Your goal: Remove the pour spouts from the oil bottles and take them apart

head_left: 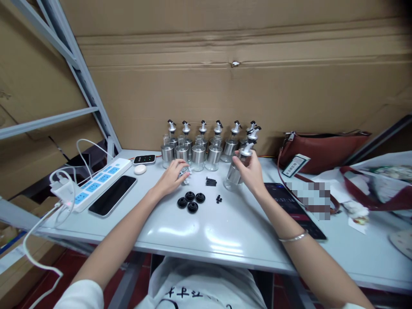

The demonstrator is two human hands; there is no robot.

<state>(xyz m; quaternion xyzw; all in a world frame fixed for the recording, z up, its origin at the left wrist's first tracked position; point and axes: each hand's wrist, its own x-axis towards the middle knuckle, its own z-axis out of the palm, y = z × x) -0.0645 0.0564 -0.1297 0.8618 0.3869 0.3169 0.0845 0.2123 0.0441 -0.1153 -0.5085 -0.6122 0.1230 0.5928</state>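
My right hand [252,171] is wrapped around a glass oil bottle [234,175] with a steel band and a silver pourer top [247,149]. The bottle's base is at the table and it leans slightly. To the left, my left hand [174,177] has its fingers curled over shiny silver spout pieces [185,175], partly hidden under the fingers. Between the hands lie thin black rods [210,182], small black caps [219,199] and several round black stoppers [192,201]. Behind them, open-necked bottles [198,156] stand before a row of bottles with pourers [231,146].
A power strip [99,182] with white cables and a phone [112,196] lie at left, near a small black device [144,159] and a round white case [140,169]. Right: a tablet [298,210], a brown bag [325,150] and plastic packaging. Cardboard [209,90] walls the back.
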